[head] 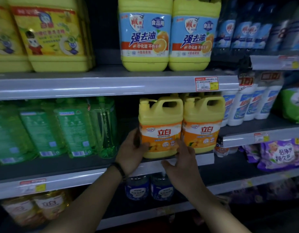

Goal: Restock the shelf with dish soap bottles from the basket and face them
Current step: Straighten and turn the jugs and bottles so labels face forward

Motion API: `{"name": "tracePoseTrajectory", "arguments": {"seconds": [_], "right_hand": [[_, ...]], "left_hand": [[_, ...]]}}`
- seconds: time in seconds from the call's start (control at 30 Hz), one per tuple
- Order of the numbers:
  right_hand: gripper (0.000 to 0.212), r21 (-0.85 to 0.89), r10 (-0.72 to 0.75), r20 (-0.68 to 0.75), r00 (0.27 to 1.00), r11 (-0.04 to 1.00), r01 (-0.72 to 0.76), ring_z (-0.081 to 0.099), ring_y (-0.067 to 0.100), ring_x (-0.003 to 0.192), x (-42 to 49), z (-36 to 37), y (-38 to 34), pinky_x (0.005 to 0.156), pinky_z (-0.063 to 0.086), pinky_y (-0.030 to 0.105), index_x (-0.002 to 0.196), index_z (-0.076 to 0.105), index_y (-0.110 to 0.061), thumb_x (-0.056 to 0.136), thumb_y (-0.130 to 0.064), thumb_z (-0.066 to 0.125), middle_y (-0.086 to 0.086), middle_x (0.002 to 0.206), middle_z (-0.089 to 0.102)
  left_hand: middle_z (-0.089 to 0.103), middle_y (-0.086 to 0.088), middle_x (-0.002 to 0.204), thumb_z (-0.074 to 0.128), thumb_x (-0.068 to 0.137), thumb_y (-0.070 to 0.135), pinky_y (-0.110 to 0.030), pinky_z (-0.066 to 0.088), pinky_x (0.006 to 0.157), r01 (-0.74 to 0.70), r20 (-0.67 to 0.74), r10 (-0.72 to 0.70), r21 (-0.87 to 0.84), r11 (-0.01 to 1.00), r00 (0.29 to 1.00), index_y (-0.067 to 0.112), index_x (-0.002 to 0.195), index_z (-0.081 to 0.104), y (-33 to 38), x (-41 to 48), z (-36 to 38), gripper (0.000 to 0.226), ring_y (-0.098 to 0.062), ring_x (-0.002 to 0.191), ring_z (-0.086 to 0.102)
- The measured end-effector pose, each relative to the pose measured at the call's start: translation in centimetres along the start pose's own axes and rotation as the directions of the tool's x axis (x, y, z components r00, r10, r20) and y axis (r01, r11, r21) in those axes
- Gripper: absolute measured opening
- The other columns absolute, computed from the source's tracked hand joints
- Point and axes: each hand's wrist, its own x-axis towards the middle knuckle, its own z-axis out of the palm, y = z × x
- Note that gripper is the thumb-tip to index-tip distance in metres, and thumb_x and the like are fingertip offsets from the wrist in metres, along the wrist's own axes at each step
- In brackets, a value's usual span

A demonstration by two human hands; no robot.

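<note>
- The dish soap bottle (pixel 160 125), yellow with an orange label, stands on the middle shelf (pixel 78 179) directly left of the neighbour bottle (pixel 202 125), its twin. Their sides look to be touching, and its base sits right at the shelf's front lip.
- Risk: with the base so near the lip, a forward pull while squaring it could tip it off. The handle and cap up top likely make it top-heavy.
- Risk: fingers slide into the seam against the neighbour bottle, so a hard push there could skew that bottle's facing or pinch them.
- Risk: over-turning would leave the label out of line with the neighbour bottle's.
- The left hand (pixel 131 152) is on the side away from the neighbour bottle. Its grip wraps the bottle's flank, thumb across the label's edge, fingers hidden behind.
- The right hand (pixel 184 158) sits low at the seam beside the neighbour bottle. Its fingers are fairly straight and pressed to the lower corner, thumb spread over the lip, so it presses rather than clasps.
- Farther left of the neighbour bottle, past a dark gap, stand green bottles (pixel 69 128).
- No basket is in view.
</note>
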Motion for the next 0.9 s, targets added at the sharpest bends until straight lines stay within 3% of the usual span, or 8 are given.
{"name": "tracePoseTrajectory", "arguments": {"seconds": [0.13,0.27,0.33,0.43,0.5,0.6,0.73,0.9], "right_hand": [[0.05,-0.005,-0.054,-0.012,0.998,0.999,0.054,0.055,0.014,0.113,-1.1,1.1,-1.6,0.081,0.038,0.007,0.137,0.052,-0.03,0.095,-0.019,0.078,0.002,0.131,0.047],[0.034,-0.026,-0.15,0.078,0.986,0.988,0.152,0.055,0.005,0.098,-1.7,4.3,-4.7,0.07,0.036,0.005,0.122,0.057,-0.032,0.096,-0.022,0.076,-0.004,0.114,0.056],[0.033,0.001,-0.176,0.139,0.975,0.984,0.178,0.057,0.0,0.099,-2.0,6.6,-6.7,0.074,0.039,0.006,0.122,0.059,-0.033,0.097,-0.023,0.076,-0.009,0.111,0.058],[0.031,0.042,-0.214,0.221,0.951,0.977,0.21,0.062,0.003,0.102,-2.6,10.4,-10.1,0.086,0.054,0.029,0.124,0.062,-0.031,0.096,-0.026,0.076,-0.008,0.112,0.061],[0.031,0.054,-0.228,0.298,0.927,0.973,0.222,0.062,0.011,0.106,-3.3,12.9,-12.6,0.092,0.055,0.038,0.128,0.062,-0.029,0.099,-0.029,0.073,-0.007,0.115,0.06],[0.036,0.088,-0.262,0.384,0.885,0.965,0.248,0.062,0.013,0.108,-4.1,16.7,-16.4,0.096,0.054,0.038,0.135,0.06,-0.028,0.101,-0.029,0.072,-0.007,0.117,0.059],[0.042,0.141,-0.31,0.435,0.845,0.951,0.276,0.064,0.016,0.107,-4.2,22.4,-21.3,0.097,0.054,0.038,0.138,0.06,-0.024,0.098,-0.02,0.073,-0.002,0.118,0.062],[0.052,0.221,-0.331,0.517,0.79,0.943,0.25,0.059,0.017,0.128,-3.9,28.9,-26.9,0.099,0.046,0.027,0.152,0.052,-0.02,0.102,-0.008,0.065,0.002,0.143,0.061]], "left_hand": [[0.073,0.003,0.123,0.069,0.1,0.011,-0.023,0.057,0.093,0.053,-0.016,-0.053,0.017,0.998,0.998,0.023,0.134,0.064,0.9,-3.5,-4.5,0.036,-0.011,0.112,0.071],[0.077,-0.007,0.109,0.065,0.099,-0.001,-0.017,0.056,0.082,0.074,-0.067,-0.07,0.046,0.996,0.995,0.017,0.114,0.07,-0.4,-6.9,-9.1,0.025,-0.013,0.099,0.072],[0.077,-0.008,0.109,0.064,0.099,-0.003,-0.02,0.056,0.082,0.084,-0.12,-0.076,0.064,0.994,0.99,0.017,0.113,0.07,-1.4,-7.6,-12.2,0.024,-0.013,0.099,0.071],[0.077,-0.007,0.108,0.069,0.098,0.003,-0.028,0.053,0.083,0.112,-0.212,-0.093,0.079,0.991,0.973,0.018,0.111,0.071,-2.5,-9.1,-17.2,0.021,-0.02,0.101,0.072],[0.078,-0.002,0.107,0.073,0.091,0.02,-0.03,0.054,0.085,0.103,-0.286,-0.068,0.109,0.989,0.956,0.023,0.111,0.071,-3.1,-10.0,-20.4,0.02,-0.019,0.101,0.073],[0.077,0.005,0.106,0.076,0.093,0.02,-0.028,0.054,0.085,0.121,-0.357,-0.047,0.188,0.975,0.933,0.026,0.11,0.07,-4.1,-11.1,-25.4,0.019,-0.01,0.098,0.072],[0.072,0.009,0.107,0.073,0.097,0.013,-0.01,0.049,0.077,0.166,-0.424,-0.037,0.272,0.948,0.905,0.022,0.114,0.066,-5.5,-12.1,-31.7,0.021,0.006,0.095,0.067],[0.07,0.006,0.118,0.07,0.098,0.023,-0.033,0.056,0.086,0.189,-0.587,0.027,0.303,0.934,0.809,0.025,0.117,0.064,-7.0,-11.5,-38.5,0.019,-0.012,0.097,0.069]]}}
